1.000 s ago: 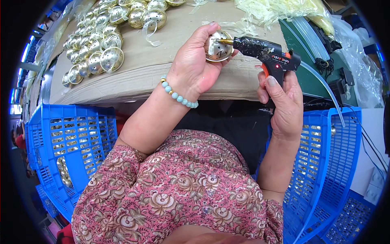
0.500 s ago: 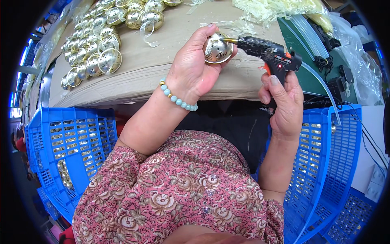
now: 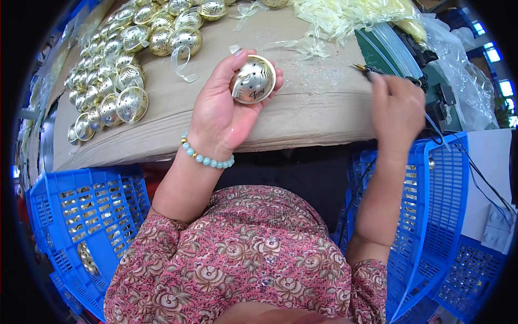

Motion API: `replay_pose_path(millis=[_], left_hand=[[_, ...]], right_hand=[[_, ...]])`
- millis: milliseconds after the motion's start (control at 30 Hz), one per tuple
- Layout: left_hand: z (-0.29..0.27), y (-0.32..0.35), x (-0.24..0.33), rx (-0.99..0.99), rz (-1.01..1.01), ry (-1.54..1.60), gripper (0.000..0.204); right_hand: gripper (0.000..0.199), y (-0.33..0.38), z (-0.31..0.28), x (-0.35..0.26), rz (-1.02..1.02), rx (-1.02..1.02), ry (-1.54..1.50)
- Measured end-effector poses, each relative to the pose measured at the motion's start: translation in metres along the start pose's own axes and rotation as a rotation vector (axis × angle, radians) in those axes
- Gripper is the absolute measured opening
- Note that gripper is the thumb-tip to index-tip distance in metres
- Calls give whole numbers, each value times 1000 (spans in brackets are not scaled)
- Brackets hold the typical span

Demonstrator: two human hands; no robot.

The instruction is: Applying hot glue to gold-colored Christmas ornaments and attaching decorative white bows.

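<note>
My left hand [image 3: 224,102] is wrapped around a shiny gold bell ornament [image 3: 253,81] with black lettering and a ridged rim, holding it above the cardboard. To the right, my right hand [image 3: 398,110] is blurred and curled over a black hot glue gun [image 3: 372,69]. Only the gun's brass nozzle and part of its body show; the hand hides the rest. The nozzle points left, well apart from the ornament.
Many gold ornaments [image 3: 131,104] cover the cardboard [image 3: 302,121] at the left. Pale ribbon bows [image 3: 345,21] are heaped at the back, near clear glue sticks [image 3: 396,51]. Blue crates [image 3: 86,200] flank me, and cables [image 3: 477,167] hang at the right.
The glue gun has moved away from the ornament to the right, where my right hand now covers most of it. My left hand with the ornament has shifted left and slightly down.
</note>
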State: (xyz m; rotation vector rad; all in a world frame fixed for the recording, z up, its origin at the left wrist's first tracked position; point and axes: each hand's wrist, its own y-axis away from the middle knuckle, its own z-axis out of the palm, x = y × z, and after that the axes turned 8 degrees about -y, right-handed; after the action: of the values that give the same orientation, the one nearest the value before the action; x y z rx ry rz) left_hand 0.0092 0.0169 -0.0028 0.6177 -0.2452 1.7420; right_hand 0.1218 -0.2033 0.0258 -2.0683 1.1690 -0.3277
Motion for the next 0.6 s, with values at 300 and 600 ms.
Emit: replay_pose_path(millis=[300,600], left_hand=[[0,9,8,-82,-41,-127,22],[6,13,8,-196,-8,-274,24]], right_hand=[[14,-22,40,-20,-241,-37,-508],[17,-15,14,-5,119,-361,-1033]])
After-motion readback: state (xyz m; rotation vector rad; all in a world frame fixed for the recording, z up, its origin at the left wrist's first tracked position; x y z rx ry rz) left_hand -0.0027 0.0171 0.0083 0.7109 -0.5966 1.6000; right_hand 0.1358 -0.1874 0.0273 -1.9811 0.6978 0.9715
